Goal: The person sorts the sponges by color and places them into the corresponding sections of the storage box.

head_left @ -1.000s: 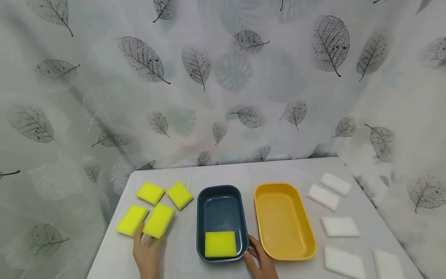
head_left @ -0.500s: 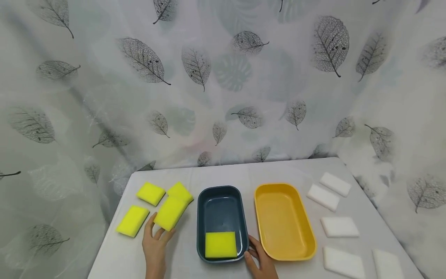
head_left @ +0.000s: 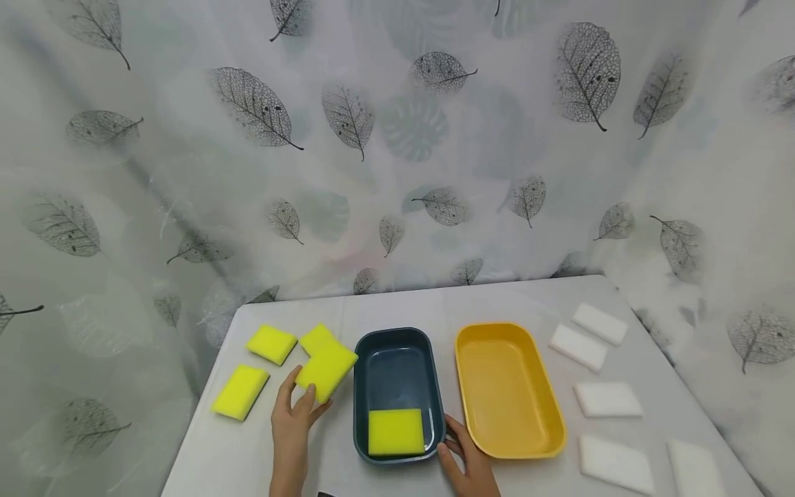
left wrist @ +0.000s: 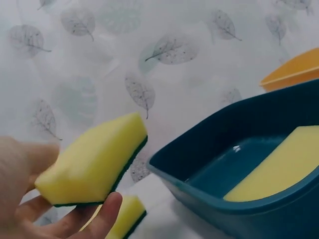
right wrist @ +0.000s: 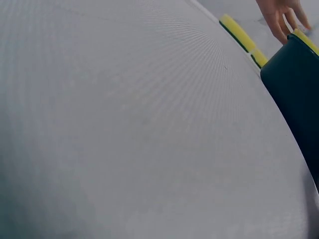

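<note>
The near right corner of the blue tub [head_left: 397, 376] is touched by the right hand [head_left: 468, 461]; whether its fingers grip cannot be told. One yellow sponge [head_left: 395, 431] is contained at the near end. Left of the tub, a raised sponge [head_left: 327, 371] is pinched between the left hand's [head_left: 293, 417] thumb and fingers.

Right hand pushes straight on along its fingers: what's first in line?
Likely the dark blue tray. The right hand points at its side, with fingertips at or near the wall; exact contact is hard to tell.
</note>
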Available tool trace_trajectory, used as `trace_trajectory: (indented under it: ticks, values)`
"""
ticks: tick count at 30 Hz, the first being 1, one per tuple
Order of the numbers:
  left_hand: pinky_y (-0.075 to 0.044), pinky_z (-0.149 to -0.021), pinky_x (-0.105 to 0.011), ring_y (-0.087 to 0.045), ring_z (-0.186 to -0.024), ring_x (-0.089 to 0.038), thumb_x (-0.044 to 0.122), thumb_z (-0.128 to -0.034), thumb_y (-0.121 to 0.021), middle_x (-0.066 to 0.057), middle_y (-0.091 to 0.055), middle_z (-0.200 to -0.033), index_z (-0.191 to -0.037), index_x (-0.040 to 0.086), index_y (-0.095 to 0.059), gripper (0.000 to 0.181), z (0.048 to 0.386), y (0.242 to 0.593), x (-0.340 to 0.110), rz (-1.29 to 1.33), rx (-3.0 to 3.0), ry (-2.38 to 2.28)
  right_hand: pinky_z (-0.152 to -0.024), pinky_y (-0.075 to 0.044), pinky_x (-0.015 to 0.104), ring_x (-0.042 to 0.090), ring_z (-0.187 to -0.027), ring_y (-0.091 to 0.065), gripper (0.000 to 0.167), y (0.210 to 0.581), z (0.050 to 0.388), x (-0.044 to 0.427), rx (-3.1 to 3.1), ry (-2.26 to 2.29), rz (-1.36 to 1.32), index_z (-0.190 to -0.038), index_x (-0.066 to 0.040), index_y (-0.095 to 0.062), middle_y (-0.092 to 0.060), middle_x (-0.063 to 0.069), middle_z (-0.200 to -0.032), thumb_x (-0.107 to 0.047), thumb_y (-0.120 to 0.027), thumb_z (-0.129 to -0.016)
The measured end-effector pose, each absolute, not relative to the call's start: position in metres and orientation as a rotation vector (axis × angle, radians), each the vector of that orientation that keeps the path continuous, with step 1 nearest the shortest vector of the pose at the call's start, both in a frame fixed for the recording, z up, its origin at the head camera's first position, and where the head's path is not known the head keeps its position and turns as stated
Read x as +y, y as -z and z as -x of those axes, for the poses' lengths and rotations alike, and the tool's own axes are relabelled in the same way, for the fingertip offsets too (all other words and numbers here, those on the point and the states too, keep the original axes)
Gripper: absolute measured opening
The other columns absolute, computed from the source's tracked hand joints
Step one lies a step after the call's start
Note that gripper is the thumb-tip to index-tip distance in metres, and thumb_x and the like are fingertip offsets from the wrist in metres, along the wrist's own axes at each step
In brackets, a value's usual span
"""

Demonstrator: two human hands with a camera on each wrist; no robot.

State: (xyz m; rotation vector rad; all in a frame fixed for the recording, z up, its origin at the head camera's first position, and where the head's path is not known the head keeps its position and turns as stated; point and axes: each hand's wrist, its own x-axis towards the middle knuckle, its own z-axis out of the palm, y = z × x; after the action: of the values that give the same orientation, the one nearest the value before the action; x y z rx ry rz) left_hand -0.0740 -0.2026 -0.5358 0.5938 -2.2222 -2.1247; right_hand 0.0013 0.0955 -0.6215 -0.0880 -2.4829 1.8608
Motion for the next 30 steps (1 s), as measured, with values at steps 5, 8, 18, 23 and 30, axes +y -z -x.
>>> trace_trajectory:
  ticks: [5,8,18,23,30]
  values:
    - [-0.065,-0.087,-0.031,-0.058,-0.125,-0.029,0.026,-0.1084,-0.057,-0.011,-0.025,-0.17,-0.159,0.022,-0.041,0.053,0.077,0.535,-0.195,-0.573,-2.222,2.135,-0.101,-0.057,0.022,-0.004,-0.126,-0.059,0.049,0.624,0.0,0.095,-2.455,-1.837,0.029,-0.146,-0.007,-0.055,-0.061,0.012,-0.147,-0.026,-0.066,-0.103]
    - [-0.065,-0.087,-0.029,-0.065,-0.117,-0.024,0.024,-0.1075,-0.059,-0.011,-0.034,-0.165,-0.156,0.024,-0.045,0.05,0.077,0.537,-0.19,-0.525,-2.283,2.131,-0.101,-0.058,0.021,-0.006,-0.125,-0.059,0.048,0.623,-0.002,0.095,-2.441,-1.846,0.035,-0.145,-0.006,-0.056,-0.062,0.013,-0.145,-0.023,-0.068,-0.102]
    - [-0.064,-0.079,-0.024,-0.067,-0.103,-0.017,0.023,-0.1066,-0.061,-0.011,-0.057,-0.146,-0.145,0.029,-0.059,0.039,0.083,0.535,-0.166,-0.211,-2.449,1.959,-0.101,-0.058,0.021,-0.005,-0.125,-0.059,0.049,0.623,-0.002,0.097,-2.477,-1.83,0.058,-0.146,-0.006,-0.055,-0.062,0.013,-0.145,-0.027,-0.067,-0.103]
    - [-0.061,-0.074,-0.022,-0.066,-0.101,-0.018,0.026,-0.1059,-0.062,-0.006,-0.062,-0.141,-0.144,0.026,-0.06,0.038,0.089,0.538,-0.152,-0.094,-2.597,1.694,-0.103,-0.056,0.02,-0.004,-0.127,-0.058,0.055,0.618,-0.001,0.099,-2.553,-1.875,0.112,-0.149,-0.009,-0.053,-0.06,0.016,-0.149,-0.038,-0.064,-0.104]
    - [-0.051,-0.068,-0.018,-0.058,-0.088,-0.008,0.023,-0.1015,-0.069,0.002,-0.068,-0.125,-0.14,0.021,-0.063,0.039,0.096,0.538,-0.137,0.121,-2.753,1.234,-0.105,-0.054,0.019,-0.003,-0.127,-0.057,0.06,0.612,0.003,0.1,-2.604,-1.932,0.176,-0.151,-0.011,-0.051,-0.057,0.015,-0.151,-0.045,-0.063,-0.103]
